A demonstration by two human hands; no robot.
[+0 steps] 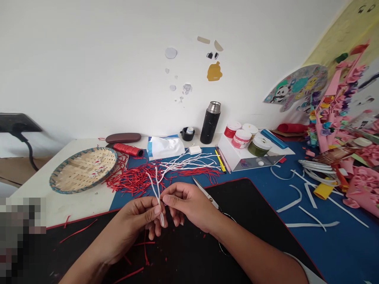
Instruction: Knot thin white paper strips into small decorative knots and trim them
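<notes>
A folded white cord (pixel 157 189) is pinched between the thumb and fingers of my left hand (pixel 142 215). Its two loose ends point up and its bend hangs below the thumb. My right hand (pixel 186 203) is closed in a pinch right beside the cord; what lies between its fingertips is hidden. Under my right wrist lie scissors (pixel 207 194), blades toward the back left, handles partly covered by the arm. Behind my hands are a heap of red cords (pixel 133 179) and a spread of white cords (pixel 189 161).
A black mat (pixel 237 197) with red cord scraps lies under my hands. Left stands a woven basket (pixel 68 183) beside a red thread spool (pixel 128 150). Farther back are a black flask (pixel 210 124) and several jars (pixel 241 139). White strips (pixel 310 225) and pink paper flowers (pixel 367 181) lie right.
</notes>
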